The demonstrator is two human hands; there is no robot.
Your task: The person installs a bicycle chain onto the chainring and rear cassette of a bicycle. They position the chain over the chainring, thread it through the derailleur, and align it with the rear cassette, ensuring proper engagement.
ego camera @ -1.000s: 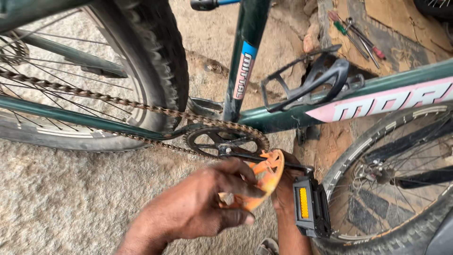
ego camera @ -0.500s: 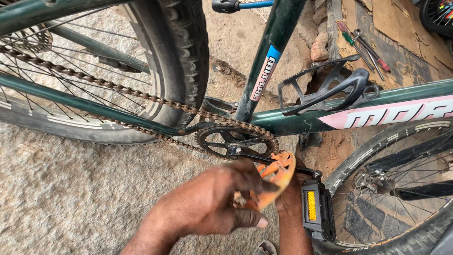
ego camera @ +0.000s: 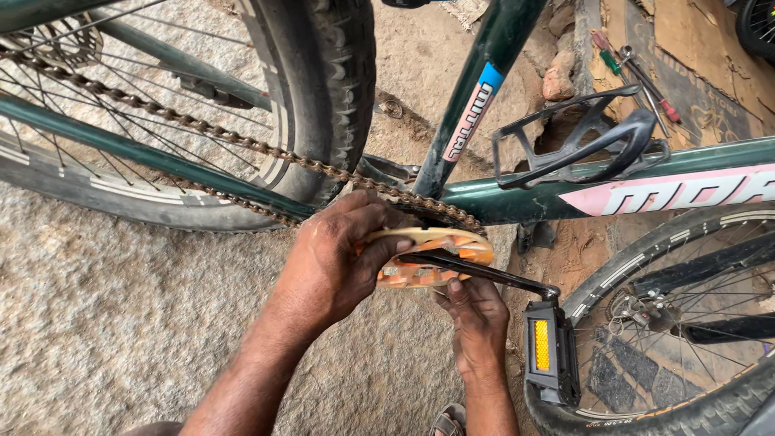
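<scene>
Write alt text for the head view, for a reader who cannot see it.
Two bare hands work at a dark green bicycle's crank: the left hand grips an orange chain guard disc, the right hand reaches up under it. The rusty chain, black pedal and rear tyre surround them.

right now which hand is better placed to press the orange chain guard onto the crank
Left. The left hand already wraps the orange chain guard from above beside the chain. The right hand sits under the crank arm, only its fingertips touching.

Chain guard [ego camera: 428,257], centre frame: orange plastic, scuffed. Chain [ego camera: 202,129], upper left: rusted metal. Frame [ego camera: 565,194]: glossy green paint.
</scene>
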